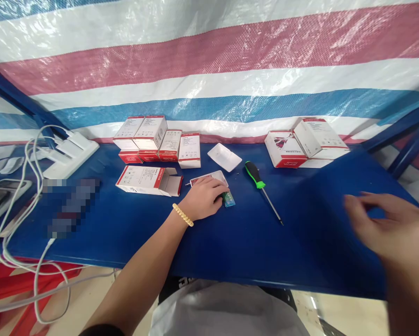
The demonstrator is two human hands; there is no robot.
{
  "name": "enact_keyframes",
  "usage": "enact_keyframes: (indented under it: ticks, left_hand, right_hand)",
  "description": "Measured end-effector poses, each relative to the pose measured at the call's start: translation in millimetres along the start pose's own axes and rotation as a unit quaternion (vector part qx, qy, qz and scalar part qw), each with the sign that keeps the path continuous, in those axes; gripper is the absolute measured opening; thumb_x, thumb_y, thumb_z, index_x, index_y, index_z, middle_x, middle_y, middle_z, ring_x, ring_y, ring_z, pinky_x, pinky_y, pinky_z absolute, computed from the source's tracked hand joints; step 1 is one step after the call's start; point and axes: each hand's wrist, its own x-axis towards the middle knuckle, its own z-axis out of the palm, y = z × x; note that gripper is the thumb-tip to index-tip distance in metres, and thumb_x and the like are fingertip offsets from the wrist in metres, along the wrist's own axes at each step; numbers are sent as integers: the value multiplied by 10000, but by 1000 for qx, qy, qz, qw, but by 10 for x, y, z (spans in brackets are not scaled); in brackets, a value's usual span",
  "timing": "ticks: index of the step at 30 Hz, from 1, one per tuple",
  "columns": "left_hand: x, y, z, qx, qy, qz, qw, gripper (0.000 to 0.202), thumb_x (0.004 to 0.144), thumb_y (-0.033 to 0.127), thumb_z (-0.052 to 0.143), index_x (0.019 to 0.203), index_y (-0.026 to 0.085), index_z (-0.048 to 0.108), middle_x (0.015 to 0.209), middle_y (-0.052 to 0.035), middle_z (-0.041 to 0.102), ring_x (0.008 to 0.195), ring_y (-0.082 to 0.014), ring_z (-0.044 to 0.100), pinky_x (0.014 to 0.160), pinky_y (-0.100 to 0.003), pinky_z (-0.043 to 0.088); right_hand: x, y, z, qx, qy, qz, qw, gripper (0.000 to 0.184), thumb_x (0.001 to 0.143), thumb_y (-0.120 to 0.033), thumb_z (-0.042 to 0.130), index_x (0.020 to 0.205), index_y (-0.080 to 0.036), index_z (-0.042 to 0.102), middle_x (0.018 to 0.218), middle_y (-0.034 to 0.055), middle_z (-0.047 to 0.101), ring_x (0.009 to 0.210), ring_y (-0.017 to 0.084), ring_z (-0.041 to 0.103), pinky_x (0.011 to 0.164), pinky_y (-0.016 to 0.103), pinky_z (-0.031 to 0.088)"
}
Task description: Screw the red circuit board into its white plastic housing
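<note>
My left hand (206, 196), with a beaded bracelet at the wrist, is in the middle of the blue table. Its thumb and bent fingers close on the edge of a small blue-green packet (229, 200). Beneath and behind the fingers lies a white plastic housing (219, 176), partly hidden by the hand. A matching white cover (225, 157) lies just beyond it. To the right rests a screwdriver (255, 175) with a black and green handle. My right hand (394, 224) is at the right edge, blurred, away from these parts; nothing shows in it.
An opened red and white box (143, 180) lies left of my left hand. Several similar boxes (150, 133) stand behind it, more boxes (307, 142) at back right. A white power strip (71, 156) with looping cables is on the left. Striped sheeting (209, 56) hangs behind.
</note>
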Motion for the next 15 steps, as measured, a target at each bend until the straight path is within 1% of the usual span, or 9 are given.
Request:
enact_keyframes:
  ticks: [1,2,4,5,6,8,10,12,15]
  left_hand:
    - [4,1,-3,3,-1,1,1000,272,862,152,496,1087,192,644,1127,-51,674,1080,-221,603,1013,-431,432]
    - [6,1,-4,5,-2,2,1000,276,863,147,493,1089,190,645,1126,-56,674,1077,-224,604,1011,-436,435]
    - [7,-4,-4,6,-1,4,1000,288,862,134,484,1096,186,643,1120,-62,673,1068,-225,605,987,-431,457]
    - [5,-10,-3,5,4,4,1000,295,860,130,482,1102,185,641,1117,-63,672,1064,-224,603,972,-422,470]
    - [1,-18,0,1,11,3,1000,302,857,126,484,1110,185,638,1118,-63,669,1067,-222,599,959,-411,480]
    - [-8,-41,7,-10,31,0,999,317,849,123,493,1130,189,626,1136,-65,658,1089,-219,585,949,-395,491]
    - [-16,-68,16,-14,54,-8,998,330,837,125,511,1143,192,615,1176,-78,637,1125,-225,568,967,-403,486]
    - [-22,-95,29,-4,71,-22,997,348,816,134,536,1153,187,606,1215,-98,609,1153,-238,552,992,-421,473]
    - [-26,-124,57,24,92,-54,994,400,784,153,575,1183,172,592,1235,-121,573,1179,-262,527,1023,-443,451]
  right_hand:
    - [167,-279,79,54,-2,-53,997,173,807,-324,649,697,-213,575,644,10,638,575,138,599,475,231,386]
    - [315,-538,162,101,-4,-89,991,155,812,-273,651,698,-205,570,633,-12,626,558,107,580,477,209,382]
    - [542,-969,328,182,-34,-124,975,216,826,-234,629,640,-191,529,584,-32,578,531,82,534,506,201,382]
    - [621,-1139,405,221,-87,-126,963,227,848,-236,596,640,-185,521,594,-29,570,541,82,522,535,206,390]
    - [680,-1280,477,246,-149,-128,949,195,863,-245,572,678,-185,547,624,-24,580,567,87,532,561,212,398]
    - [752,-1489,600,268,-263,-145,915,118,864,-283,577,802,-185,600,760,-2,625,660,112,570,621,233,418]
    - [775,-1625,699,257,-337,-163,891,131,856,-298,594,909,-181,617,889,33,636,784,154,592,671,259,429]
    - [761,-1707,778,238,-364,-167,885,192,853,-308,602,984,-168,610,965,65,626,892,197,583,698,284,433]
    - [689,-1743,871,212,-357,-150,898,272,859,-331,597,1065,-154,591,1018,90,608,977,240,549,714,312,440]
